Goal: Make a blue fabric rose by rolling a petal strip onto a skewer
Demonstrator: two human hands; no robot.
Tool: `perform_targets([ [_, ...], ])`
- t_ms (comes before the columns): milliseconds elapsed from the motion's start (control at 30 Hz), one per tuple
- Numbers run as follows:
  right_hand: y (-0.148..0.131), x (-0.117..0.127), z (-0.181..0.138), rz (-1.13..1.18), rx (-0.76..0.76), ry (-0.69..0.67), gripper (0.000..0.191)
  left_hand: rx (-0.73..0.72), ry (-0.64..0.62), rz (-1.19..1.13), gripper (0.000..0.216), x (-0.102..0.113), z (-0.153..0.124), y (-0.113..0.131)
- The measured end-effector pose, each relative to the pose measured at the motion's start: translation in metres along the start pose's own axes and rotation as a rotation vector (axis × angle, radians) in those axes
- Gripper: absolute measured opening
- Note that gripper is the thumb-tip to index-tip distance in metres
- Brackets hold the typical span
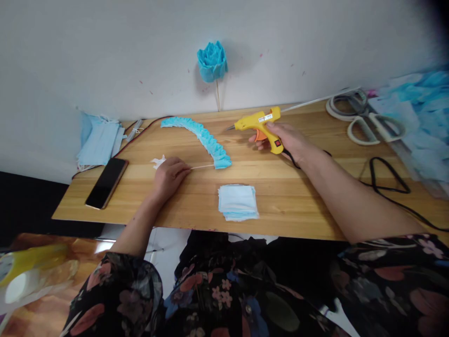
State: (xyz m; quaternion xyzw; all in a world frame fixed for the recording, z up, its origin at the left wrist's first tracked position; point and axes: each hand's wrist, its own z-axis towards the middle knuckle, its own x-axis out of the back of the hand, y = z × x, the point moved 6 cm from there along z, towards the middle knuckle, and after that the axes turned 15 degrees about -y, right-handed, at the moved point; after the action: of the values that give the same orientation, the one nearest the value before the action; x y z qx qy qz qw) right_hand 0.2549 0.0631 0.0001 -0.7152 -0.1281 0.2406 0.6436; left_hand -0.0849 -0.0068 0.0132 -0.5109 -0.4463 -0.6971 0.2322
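Note:
My right hand (286, 140) is wrapped round the handle of a yellow glue gun (261, 124), whose nozzle points left over the wooden table (301, 206). My left hand (170, 175) rests on the table with its fingers closed on the end of a thin wooden stick (201, 166). The stick's other end meets a long curved strip of pleated blue fabric (203, 138) lying between the two hands. A small white scrap (158, 161) lies just beyond my left hand.
A stack of folded blue squares (237, 202) sits near the front edge. A phone (107, 182) and a pile of blue face masks (98, 140) lie at the left. A blue fabric rose (211, 62) leans on the wall. Scissors (365, 117) and black cord (389, 182) are at the right.

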Motion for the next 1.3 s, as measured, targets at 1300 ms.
perform_targets([
  [1300, -0.0002, -0.0014, -0.0005, 0.004, 0.013, 0.006, 0.034, 0.004, 0.032, -0.013, 0.029, 0.0, -0.0021, 0.0018],
])
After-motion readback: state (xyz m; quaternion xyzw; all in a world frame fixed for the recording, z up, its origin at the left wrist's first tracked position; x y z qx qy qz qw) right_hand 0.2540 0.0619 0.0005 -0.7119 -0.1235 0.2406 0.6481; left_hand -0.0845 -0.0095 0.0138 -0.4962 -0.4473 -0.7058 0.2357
